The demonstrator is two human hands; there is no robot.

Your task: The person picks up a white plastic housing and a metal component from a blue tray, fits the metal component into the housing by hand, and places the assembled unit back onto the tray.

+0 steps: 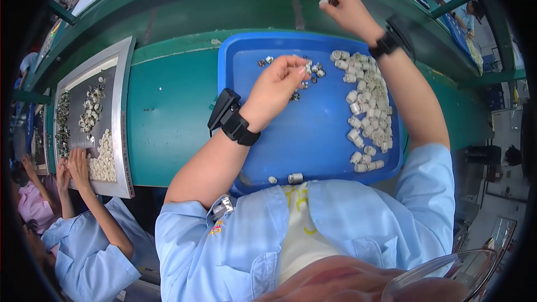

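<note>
A blue plastic tray (313, 134) is seen on a green workbench (168, 112), and every place here is told from that tray. The left hand (277, 86) is held over the tray's upper middle, with its fingers pinched nearly closed above a small heap of tiny dark and silver parts (305, 75); whether 1 of them is gripped cannot be told. The right hand (347, 8) is lifted past the tray's far edge, and 1 small white piece (323, 1) is pinched between its fingertips while the other fingers are curled in. A long heap of white tube pieces (366, 114) is spread down the tray's right side, and 2 loose pieces (286, 179) are left by its near edge. The step in hand is judged to be the picking of small parts, and it is likely done best when only 1 part is taken at a time, with a light pinch, low over the tray so dropped parts are caught. The tray looks smooth and shiny, with rounded corners. The white pieces look like short, hard, round tubes. The dark parts look like little metal rings. To the tray's left, a grey framed tray (120, 106) of like parts is worked by another person's hands (75, 165).
</note>
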